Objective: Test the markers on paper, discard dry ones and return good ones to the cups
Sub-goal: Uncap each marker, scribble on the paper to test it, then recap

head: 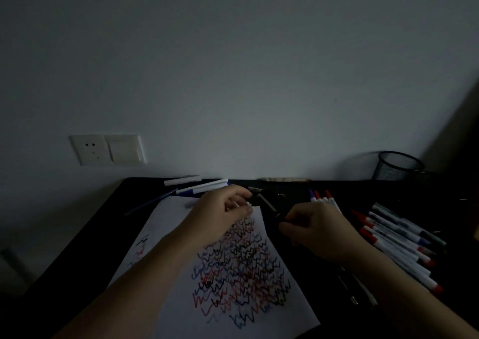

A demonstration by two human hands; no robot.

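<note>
Head view, dim light: a sheet of paper (181,300) covered in red, blue and black zigzag test strokes lies on a dark surface (85,235). The right hand (315,231) grips a dark marker (270,208) by its lower end, beside the paper's right edge, with the marker angled up and to the left. The left hand (223,208) is above the paper's top edge, its fingers curled at the marker's far end; whether they pinch the cap or only touch it is too dark to tell. A row of white markers with red, blue and black caps (396,245) lies to the right. More markers (202,186) lie beyond the paper. A black mesh cup (398,166) stands at the far right by the wall, and a wall socket (107,149) is at the left.
</note>
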